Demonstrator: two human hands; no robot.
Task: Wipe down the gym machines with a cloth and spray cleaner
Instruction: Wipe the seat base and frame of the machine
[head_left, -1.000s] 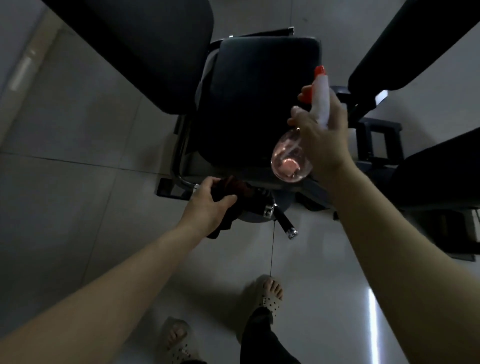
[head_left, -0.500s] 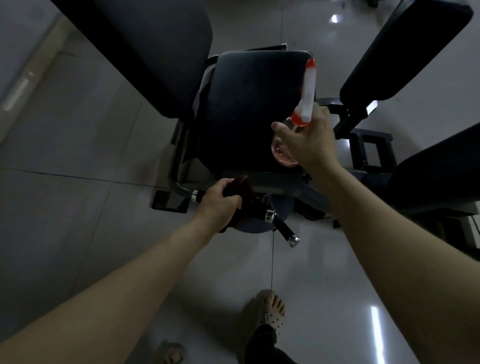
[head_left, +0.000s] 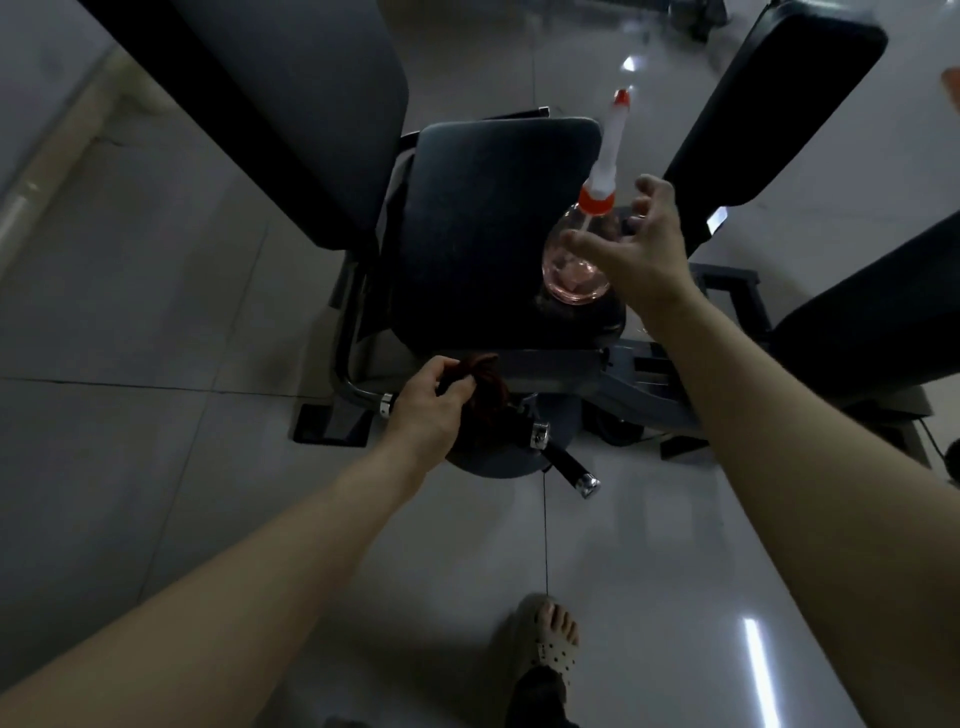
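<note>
Looking down from the head view, the padded seat surface (head_left: 493, 223) sits at the centre of the frame, a dark, matte, rounded rectangle. The spray bottle (head_left: 574, 275) stands on its right edge. It has a round, clear bulb with pinkish liquid low inside, an orange collar, a slim white neck and an orange tip pointing to the top of the frame.

The right hand (head_left: 641, 249) is just beside the bulb, its fingers (head_left: 652, 189) spread and only loosely bent, wrapped round nothing. The thumb lies across the bulb's shoulder, and I cannot tell whether it touches.

The left hand (head_left: 428, 410) is below the seat's near edge, its fingers curled tight round a bunched, dark red-brown cloth (head_left: 488, 382). The cloth is against the machine's black handle (head_left: 566, 462), which has chrome ends.

A long dark back pad (head_left: 291, 104) runs off the upper left of the frame, and a second pad (head_left: 779, 98) slants across the upper right. A third is cut off at the right edge.

The grey metal frame (head_left: 649, 384) under the seat is in shadow and hard to make out. The glossy tiled floor (head_left: 156, 322) shows bright reflections. One foot in a pale perforated clog (head_left: 556, 652) stands at the bottom centre of the frame.
</note>
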